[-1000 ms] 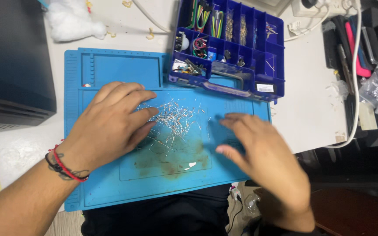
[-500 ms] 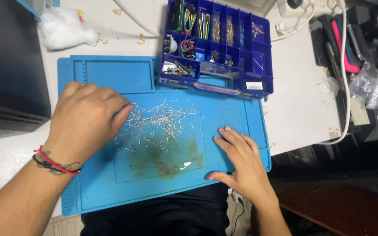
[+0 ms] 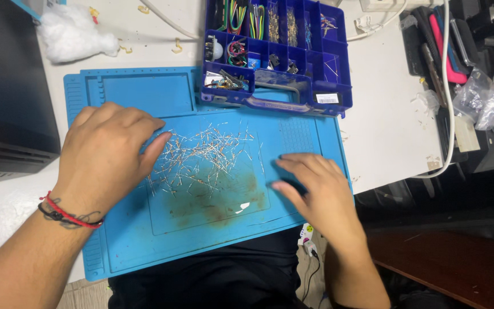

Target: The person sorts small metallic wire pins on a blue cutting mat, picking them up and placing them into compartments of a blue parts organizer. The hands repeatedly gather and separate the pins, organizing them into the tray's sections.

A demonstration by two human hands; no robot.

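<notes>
Dozens of thin wire-leaded components (image 3: 204, 157) lay scattered in a loose heap on the middle of the blue silicone work mat (image 3: 201, 229), just above a brownish stain (image 3: 218, 203) on the mat's inner panel. The left hand (image 3: 107, 154) rested flat and open at the heap's left edge, palm down, its fingertips touching the nearest leads and gripping nothing. A red and black string bracelet (image 3: 67, 214) circled that wrist. The right hand (image 3: 321, 191) lay on the mat to the right of the heap, fingers spread and pointing left, open and empty, apart from the components. A small white scrap (image 3: 242, 206) sat on the mat between the stain and the right hand.

Beyond the heap, a dark blue compartment organiser box (image 3: 338, 68) overlapped the mat's far edge, its cells holding coloured jumper wires (image 3: 241, 14) and small parts. The mat lay on a white table (image 3: 390, 126). A tuft of white stuffing (image 3: 70, 34) sat at the far left of the table, a black case (image 3: 7, 86) stood left of the mat, and clear plastic bags (image 3: 481, 103) lay among cables and tools at the far right.
</notes>
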